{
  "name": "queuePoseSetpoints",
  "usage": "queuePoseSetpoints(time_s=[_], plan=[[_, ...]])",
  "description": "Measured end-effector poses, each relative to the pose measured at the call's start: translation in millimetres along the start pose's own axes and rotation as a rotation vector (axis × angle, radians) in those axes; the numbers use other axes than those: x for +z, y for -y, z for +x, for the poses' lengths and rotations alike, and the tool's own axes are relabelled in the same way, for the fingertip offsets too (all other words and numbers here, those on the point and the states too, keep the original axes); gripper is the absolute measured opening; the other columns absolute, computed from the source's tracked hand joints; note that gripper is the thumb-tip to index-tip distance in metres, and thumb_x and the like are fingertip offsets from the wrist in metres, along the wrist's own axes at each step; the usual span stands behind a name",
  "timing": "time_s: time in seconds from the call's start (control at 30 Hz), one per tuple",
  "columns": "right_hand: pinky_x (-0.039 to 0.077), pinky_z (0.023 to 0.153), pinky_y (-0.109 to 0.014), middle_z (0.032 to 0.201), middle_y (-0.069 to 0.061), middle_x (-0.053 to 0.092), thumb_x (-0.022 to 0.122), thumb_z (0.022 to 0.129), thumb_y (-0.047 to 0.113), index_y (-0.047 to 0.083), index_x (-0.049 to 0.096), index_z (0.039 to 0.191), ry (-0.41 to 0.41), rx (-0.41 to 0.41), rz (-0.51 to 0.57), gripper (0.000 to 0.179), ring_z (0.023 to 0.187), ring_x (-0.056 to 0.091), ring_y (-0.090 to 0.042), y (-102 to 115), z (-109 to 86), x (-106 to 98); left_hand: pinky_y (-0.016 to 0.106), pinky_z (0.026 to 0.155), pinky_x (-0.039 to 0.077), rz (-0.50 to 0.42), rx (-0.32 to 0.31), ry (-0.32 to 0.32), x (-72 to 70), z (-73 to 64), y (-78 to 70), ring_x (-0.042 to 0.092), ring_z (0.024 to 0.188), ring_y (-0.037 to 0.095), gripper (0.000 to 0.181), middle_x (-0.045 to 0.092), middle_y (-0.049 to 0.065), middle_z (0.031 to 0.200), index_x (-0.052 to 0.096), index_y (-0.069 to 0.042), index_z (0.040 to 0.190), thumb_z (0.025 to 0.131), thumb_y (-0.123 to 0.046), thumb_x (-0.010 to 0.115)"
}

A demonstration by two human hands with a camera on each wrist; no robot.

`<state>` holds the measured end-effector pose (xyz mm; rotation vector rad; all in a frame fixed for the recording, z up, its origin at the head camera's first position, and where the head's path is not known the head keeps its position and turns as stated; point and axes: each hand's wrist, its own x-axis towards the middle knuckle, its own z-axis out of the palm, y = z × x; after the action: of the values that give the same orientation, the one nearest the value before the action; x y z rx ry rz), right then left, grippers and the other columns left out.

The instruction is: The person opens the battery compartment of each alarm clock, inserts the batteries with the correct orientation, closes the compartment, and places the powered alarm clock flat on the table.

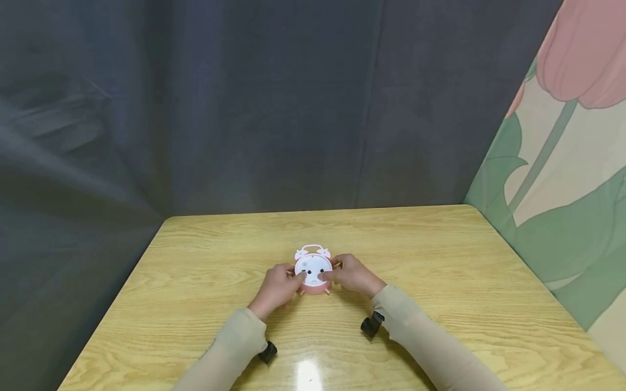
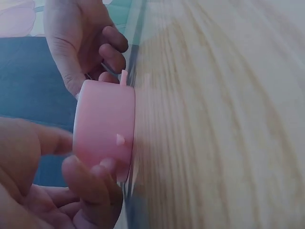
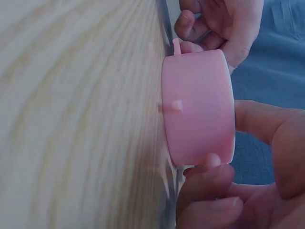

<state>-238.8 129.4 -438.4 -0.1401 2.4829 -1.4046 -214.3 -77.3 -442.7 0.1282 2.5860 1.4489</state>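
A pink alarm clock [image 1: 313, 265] with twin bells and a handle lies on the table, its white back with small black knobs facing up. My left hand [image 1: 280, 285] grips its left side, the thumb on the white back and the fingers at the rim. On the right side my right hand [image 1: 355, 276] holds it in the same way. The left wrist view shows the pink side wall of the clock [image 2: 104, 124] and its small feet. In the right wrist view the clock [image 3: 198, 109] sits between both hands, its lower edge at the tabletop.
The wood-grain table [image 1: 415, 244] extends around the clock. Behind it hangs a dark curtain [image 1: 293, 108], which also covers the left side. A wall with a tulip pattern [image 1: 562, 190] stands at the right. Each sleeve carries a small black wrist camera [image 1: 371, 325].
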Motion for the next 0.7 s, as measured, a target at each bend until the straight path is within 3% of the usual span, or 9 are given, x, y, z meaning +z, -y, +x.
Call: queuePoseSetpoints(time_s=[0.1, 0.23, 0.5, 0.7], plan=[[0.043, 0.055, -0.026, 0.082, -0.007, 0.061, 0.078, 0.085, 0.025, 0.001, 0.067, 0.110, -0.015, -0.006, -0.018, 0.036, 0.068, 0.052, -0.016, -1, -1.0, 0, 0.023, 0.041, 0.043, 0.058, 0.067, -0.088, -0.2, 0.4, -2.5, 0.050, 0.044, 0.010, 0.031, 0.065, 0.007, 0.070, 0.066, 0.008, 0.114, 0.095, -0.016, 0.060], [0.046, 0.060, -0.027, 0.091, -0.007, 0.066, 0.074, 0.089, 0.030, 0.004, 0.069, 0.111, -0.039, -0.020, -0.042, 0.034, 0.075, 0.056, -0.018, -4, -2.6, 0, 0.024, 0.044, 0.045, 0.119, 0.108, -0.166, -0.4, 2.4, -4.5, 0.054, 0.049, 0.010, 0.026, 0.067, 0.008, 0.073, 0.070, 0.009, 0.105, 0.090, -0.010, 0.059], [0.050, 0.060, -0.031, 0.094, -0.007, 0.069, 0.068, 0.094, 0.032, 0.006, 0.064, 0.126, -0.024, -0.023, 0.024, 0.041, 0.070, 0.060, -0.021, -1, -8.1, -1, 0.024, 0.040, 0.042, 0.107, 0.084, -0.179, -1.5, 6.6, -2.9, 0.051, 0.043, 0.011, 0.024, 0.064, 0.006, 0.070, 0.073, 0.005, 0.101, 0.089, -0.010, 0.057], [0.040, 0.053, -0.027, 0.081, -0.007, 0.059, 0.071, 0.091, 0.032, 0.006, 0.056, 0.132, -0.056, -0.026, 0.036, 0.051, 0.061, 0.050, -0.016, 7, -12.9, -3, 0.024, 0.037, 0.041, 0.055, 0.089, -0.161, -0.4, 9.4, 1.2, 0.046, 0.036, 0.009, 0.021, 0.061, 0.002, 0.066, 0.074, 0.001, 0.095, 0.090, -0.008, 0.055]])
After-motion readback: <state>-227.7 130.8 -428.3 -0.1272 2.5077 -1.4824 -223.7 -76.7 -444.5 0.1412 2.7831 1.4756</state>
